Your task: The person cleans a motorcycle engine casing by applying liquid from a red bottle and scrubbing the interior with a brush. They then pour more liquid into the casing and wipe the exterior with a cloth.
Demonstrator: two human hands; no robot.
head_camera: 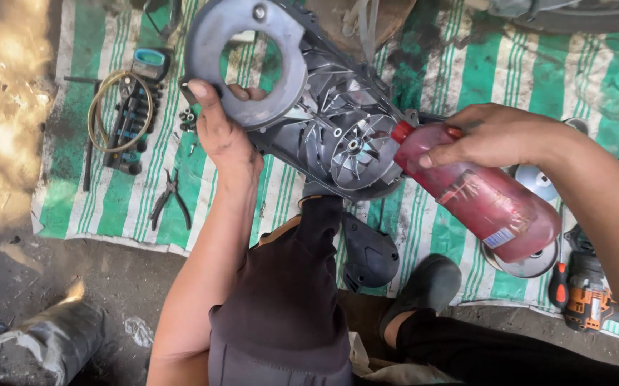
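Green-and-white striped matting (pixel 467 78), stained dark in places, covered the dirt ground where a person crouched at work. The left hand (pixel 220 129) gripped the rim of a large grey engine cover (pixel 302 107), fingers hooked through its round opening, and held the casting tilted up off the mat. The right hand (pixel 495 136) was clenched around a plastic bottle of red liquid (pixel 481 193), tipped so that its red nozzle met the finned wheel (pixel 363 150) inside the cover. To the left on the mat lay a socket set (pixel 134 118) with a coil of wire (pixel 119 109) across it, and pliers (pixel 169 200) just below. A black moulded part (pixel 370 254) sat near the person's knee. At the right edge, a red-handled screwdriver (pixel 558 282) and an orange cordless drill (pixel 588 300) rested beside a metal disc (pixel 531 264) partly hidden under the bottle.
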